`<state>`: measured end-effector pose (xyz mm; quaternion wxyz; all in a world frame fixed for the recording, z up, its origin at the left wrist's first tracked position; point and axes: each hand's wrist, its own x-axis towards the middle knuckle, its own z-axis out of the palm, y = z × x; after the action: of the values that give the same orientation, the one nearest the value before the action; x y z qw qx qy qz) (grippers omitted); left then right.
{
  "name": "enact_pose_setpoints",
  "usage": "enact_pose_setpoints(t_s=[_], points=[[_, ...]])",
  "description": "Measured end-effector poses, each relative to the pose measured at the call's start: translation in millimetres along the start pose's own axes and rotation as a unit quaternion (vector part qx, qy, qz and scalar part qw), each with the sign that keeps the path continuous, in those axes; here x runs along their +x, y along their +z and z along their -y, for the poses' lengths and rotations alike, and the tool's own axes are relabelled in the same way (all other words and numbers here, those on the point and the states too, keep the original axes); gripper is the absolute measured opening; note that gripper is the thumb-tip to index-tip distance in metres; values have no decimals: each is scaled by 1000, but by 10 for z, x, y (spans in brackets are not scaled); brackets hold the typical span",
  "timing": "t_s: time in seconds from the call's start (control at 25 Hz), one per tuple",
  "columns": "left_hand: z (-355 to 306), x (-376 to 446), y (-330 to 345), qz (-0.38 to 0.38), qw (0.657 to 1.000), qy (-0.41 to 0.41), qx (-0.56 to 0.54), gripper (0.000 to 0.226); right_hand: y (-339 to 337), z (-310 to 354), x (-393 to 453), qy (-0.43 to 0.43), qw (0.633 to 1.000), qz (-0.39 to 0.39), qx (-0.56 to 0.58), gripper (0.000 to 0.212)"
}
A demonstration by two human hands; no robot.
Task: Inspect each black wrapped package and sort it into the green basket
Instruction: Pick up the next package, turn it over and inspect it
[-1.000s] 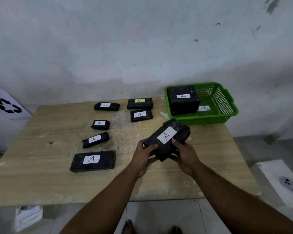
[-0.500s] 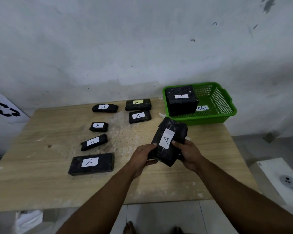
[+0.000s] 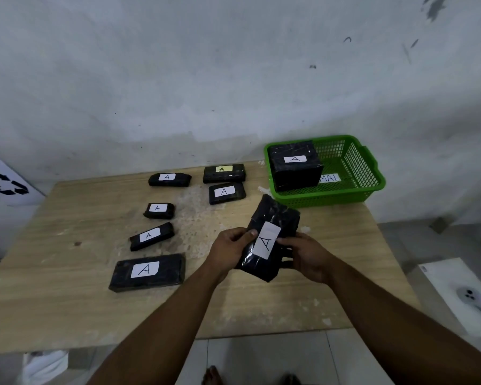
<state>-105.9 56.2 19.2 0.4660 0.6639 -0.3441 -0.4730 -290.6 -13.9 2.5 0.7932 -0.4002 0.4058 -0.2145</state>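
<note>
1. Nearest the camera, over the pale wooden counter [image 3: 67, 309], the left hand [image 3: 228, 250] and right hand [image 3: 307, 255] both kept a grip clamped on one black plastic-wrapped package with a white paper label marked "A" [image 3: 271, 237]. The left thumb lay on its face beside the label, and the right fingers curled round its lower right edge. It was held clear of the counter, tilted with its far end toward one o'clock.

2. The step in hand looked like inspection: the label faced the camera and the package was not yet over the basket.

3. The next move would call for carrying it toward one o'clock, lifting it over the near rim and setting it in the free right part.

4. At nine to eleven o'clock from the hands, six more black wrapped packages lay unsorted on the counter: a large flat one [image 3: 147, 272] nearest, then two small ones [image 3: 152, 236] [image 3: 159, 211], then three at the far edge [image 3: 169, 179] [image 3: 227, 192] [image 3: 224, 173], the last with a yellowish label.

5. Farthest, at one o'clock, the green slotted plastic basket [image 3: 356, 187] held one bulky black wrapped package labelled "A" [image 3: 295, 165] against its left side. A white tag reading partly "MAL" [image 3: 329, 178] showed beside it; whether the tag lay inside or was stuck to the wall, I could not tell.
</note>
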Motion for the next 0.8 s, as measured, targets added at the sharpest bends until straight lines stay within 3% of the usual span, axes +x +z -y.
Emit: enact_pose_setpoints(t_s=[0.12, 0.2, 0.32, 0.44, 0.56, 0.6, 0.68, 0.76, 0.8], points=[[95, 50, -47, -24, 989, 115, 94, 9, -67, 16, 4, 41, 998, -19, 50, 35], [163, 80, -84, -46, 976, 173, 123, 20, -109, 39, 15, 75, 992, -27, 94, 49], [242, 103, -95, -97, 908, 313, 262, 31, -97, 87, 18, 99, 988, -22, 113, 65], [272, 140, -108, -112, 845, 383, 356, 37, -39, 118, -1, 107, 990, -20, 87, 62], [313, 138, -121, -74, 822, 397, 401, 43, -47, 98, 31, 87, 990, -57, 91, 48], [312, 131, -129, -52, 835, 376, 398, 48, -61, 94, 45, 74, 990, -74, 96, 44], [294, 84, -142, -17, 912, 262, 315, 61, -97, 97, 59, 56, 990, -98, 80, 37], [195, 62, -149, -22, 991, 84, 106, 59, -133, 99, 50, 51, 992, -105, 51, 27], [122, 70, -156, -32, 999, -12, 0, 51, -158, 91, 45, 51, 993, -101, 37, 23]])
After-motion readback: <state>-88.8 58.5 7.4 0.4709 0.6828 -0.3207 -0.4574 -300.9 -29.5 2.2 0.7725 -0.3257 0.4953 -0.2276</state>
